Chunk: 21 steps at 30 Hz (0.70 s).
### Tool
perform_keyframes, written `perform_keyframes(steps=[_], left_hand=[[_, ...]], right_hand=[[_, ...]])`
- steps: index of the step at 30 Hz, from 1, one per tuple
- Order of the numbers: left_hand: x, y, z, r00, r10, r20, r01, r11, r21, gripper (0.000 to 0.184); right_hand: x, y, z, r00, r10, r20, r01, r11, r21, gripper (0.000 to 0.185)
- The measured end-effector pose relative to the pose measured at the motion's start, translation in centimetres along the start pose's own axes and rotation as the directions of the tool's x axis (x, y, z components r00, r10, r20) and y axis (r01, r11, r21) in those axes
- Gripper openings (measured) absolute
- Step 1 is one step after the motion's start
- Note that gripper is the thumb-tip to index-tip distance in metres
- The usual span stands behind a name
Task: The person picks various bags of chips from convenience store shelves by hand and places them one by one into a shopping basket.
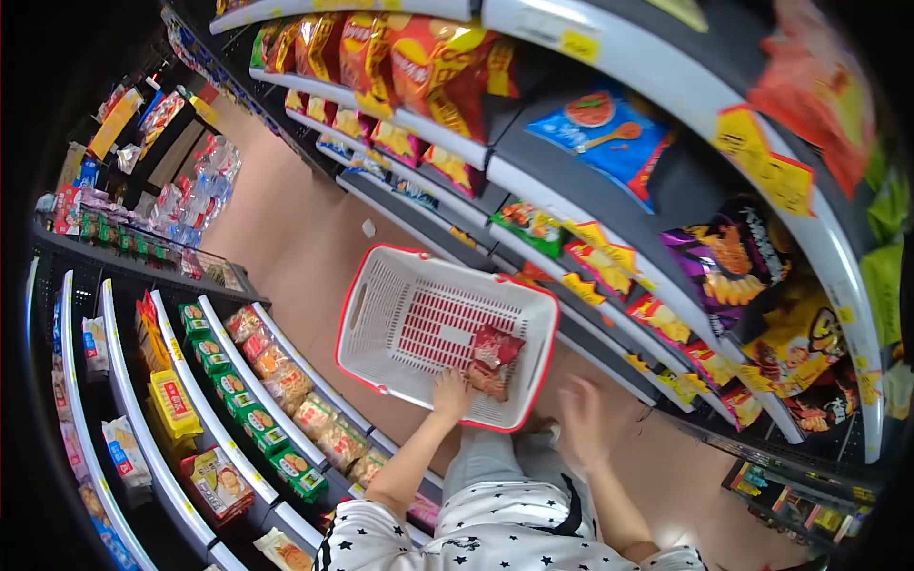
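A white plastic shopping basket [433,276] with a red rim is in front of my legs. My left hand [451,393] is at its near side, with the fingers reaching over the rim to the inside and the thumb not clearly visible. Red snack packs [496,346] lie in the near right part of the basket, just right of those fingers. My right hand [584,419] is raised beside the basket's right end, apart from it. It is slightly blurred, its fingers look spread, and nothing shows in it.
Shelves with chip bags [438,67] and a blue snack bag [605,138] rise close on the right. On the left, a lower shelf holds green packs [257,423] and clear food packs [286,381]. The floor [286,205] runs between them, with bottles [214,176] farther off.
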<state>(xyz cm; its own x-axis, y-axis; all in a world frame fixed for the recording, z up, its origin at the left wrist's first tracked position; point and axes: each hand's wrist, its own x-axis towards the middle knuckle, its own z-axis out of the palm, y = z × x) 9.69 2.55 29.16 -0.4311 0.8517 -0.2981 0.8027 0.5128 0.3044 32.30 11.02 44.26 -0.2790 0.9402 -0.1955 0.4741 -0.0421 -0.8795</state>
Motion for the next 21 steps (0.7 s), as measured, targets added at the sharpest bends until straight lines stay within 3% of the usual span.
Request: perform_keyframes(steps=[1, 2, 3, 5, 6, 8, 10, 12, 14, 15, 17, 18, 19, 20, 21], left_hand=[[2.2, -3.4, 1.1, 0.981, -0.080, 0.179, 0.081, 0.997, 0.002, 0.047], [4.5, -5.0, 2.5, 0.928, -0.150, 0.341, 0.156, 0.988, 0.010, 0.057], [6.2, -6.2, 4.5, 0.924, -0.147, 0.354, 0.154, 0.988, 0.010, 0.057], [8.7, -7.6, 8.6, 0.947, -0.029, 0.321, 0.125, 0.950, -0.285, 0.070], [9.5, -8.1, 10.5, 0.943, -0.023, 0.332, 0.125, 0.949, -0.290, 0.070], [10.6, -8.3, 13.1, 0.858, 0.112, 0.500, 0.245, 0.767, -0.593, 0.072], [9.9, -5.1, 7.9, 0.845, 0.193, 0.498, 0.195, 0.756, -0.624, 0.074], [9.3, -3.8, 6.6, 0.829, 0.267, 0.492, 0.146, 0.745, -0.650, 0.078], [9.1, -4.8, 10.2, 0.901, 0.126, 0.416, 0.227, 0.679, -0.698, 0.065], [9.4, -5.1, 10.8, 0.883, 0.122, 0.454, 0.268, 0.665, -0.698, 0.064], [8.5, -3.1, 3.9, 0.906, 0.117, 0.406, 0.192, 0.743, -0.641, 0.065], [8.3, -2.2, 0.9, 0.927, 0.111, 0.357, 0.123, 0.811, -0.572, 0.066], [8.1, -2.5, 1.2, 0.964, 0.167, 0.206, 0.021, 0.726, -0.687, 0.064], [8.0, -2.9, 1.5, 0.965, 0.176, 0.192, 0.003, 0.729, -0.684, 0.064], [7.4, -2.5, -0.4, 0.968, 0.188, 0.165, -0.001, 0.663, -0.749, 0.064]], right_hand=[[1.7, 4.3, 8.2, 0.980, 0.056, 0.192, -0.092, 0.979, 0.183, 0.058], [2.8, 6.9, 12.3, 0.967, 0.154, 0.202, -0.212, 0.927, 0.310, 0.075], [4.2, 8.1, 15.3, 0.873, 0.436, 0.218, -0.487, 0.782, 0.388, 0.073], [7.0, 10.9, 18.6, 0.749, 0.603, 0.275, -0.660, 0.715, 0.232, 0.066], [7.4, 12.2, 19.9, 0.744, 0.613, 0.267, -0.667, 0.710, 0.227, 0.066], [8.3, 15.0, 22.2, 0.714, 0.679, 0.169, -0.699, 0.679, 0.222, 0.058], [7.9, 22.2, 24.5, 0.754, 0.616, 0.230, -0.655, 0.733, 0.183, 0.056], [7.5, 23.2, 24.5, 0.783, 0.546, 0.298, -0.603, 0.783, 0.153, 0.055], [7.8, 18.1, 21.8, 0.711, 0.553, 0.434, -0.691, 0.661, 0.291, 0.047], [7.8, 16.2, 21.1, 0.714, 0.552, 0.431, -0.689, 0.661, 0.296, 0.047], [7.9, 12.9, 19.8, 0.761, 0.459, 0.459, -0.648, 0.572, 0.502, 0.041], [7.9, 11.6, 18.8, 0.770, 0.450, 0.452, -0.638, 0.578, 0.509, 0.041], [7.9, 10.6, 18.0, 0.803, 0.415, 0.428, -0.590, 0.654, 0.473, 0.040], [8.0, 9.6, 17.3, 0.834, 0.375, 0.405, -0.537, 0.723, 0.434, 0.039], [8.2, 10.2, 16.6, 0.892, 0.221, 0.395, -0.396, 0.804, 0.443, 0.043]])
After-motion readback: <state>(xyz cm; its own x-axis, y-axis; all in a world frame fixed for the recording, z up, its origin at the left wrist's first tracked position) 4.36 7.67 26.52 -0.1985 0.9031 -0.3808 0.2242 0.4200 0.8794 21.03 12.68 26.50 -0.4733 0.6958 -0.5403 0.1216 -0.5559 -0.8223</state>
